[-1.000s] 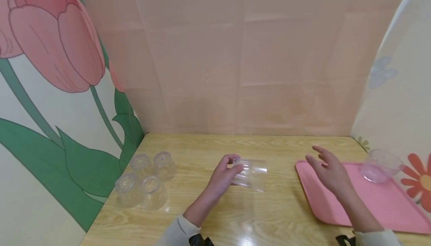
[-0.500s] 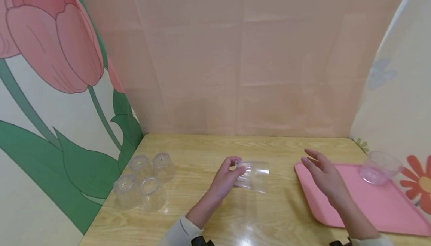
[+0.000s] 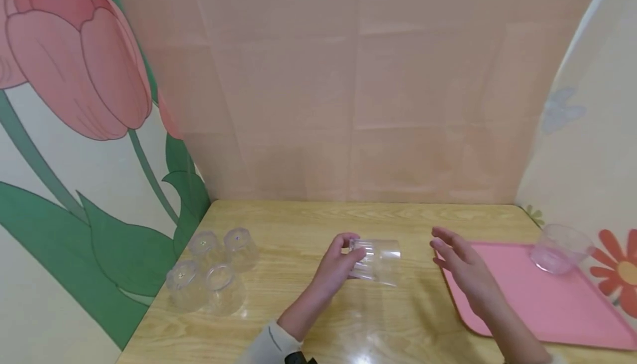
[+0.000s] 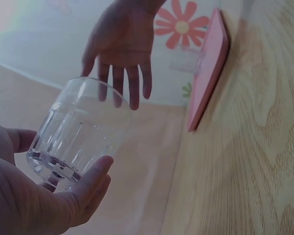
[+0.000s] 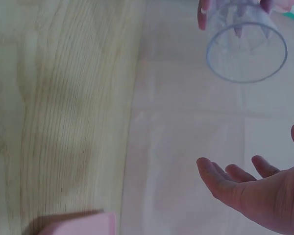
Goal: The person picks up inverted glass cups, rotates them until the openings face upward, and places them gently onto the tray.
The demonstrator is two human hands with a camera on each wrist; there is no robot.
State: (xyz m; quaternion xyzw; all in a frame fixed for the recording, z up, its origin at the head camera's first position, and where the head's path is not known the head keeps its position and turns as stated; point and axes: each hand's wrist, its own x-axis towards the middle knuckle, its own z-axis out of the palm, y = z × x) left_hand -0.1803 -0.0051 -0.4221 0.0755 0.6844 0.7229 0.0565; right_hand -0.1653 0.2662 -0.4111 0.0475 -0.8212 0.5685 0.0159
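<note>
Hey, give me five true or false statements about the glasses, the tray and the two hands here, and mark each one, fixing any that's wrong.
1. The left hand holds a clear tumbler near its base. True.
2. The right hand is gripping a tumbler too. False: it holds nothing.
3. Four upside-down tumblers stand on the left part of the wood-grain table. True.
4. Nothing stands on the pink tray. False: a clear container stands on it.
5. The mouth of the clear tumbler points away from the right hand. False: it points toward that hand.
</note>
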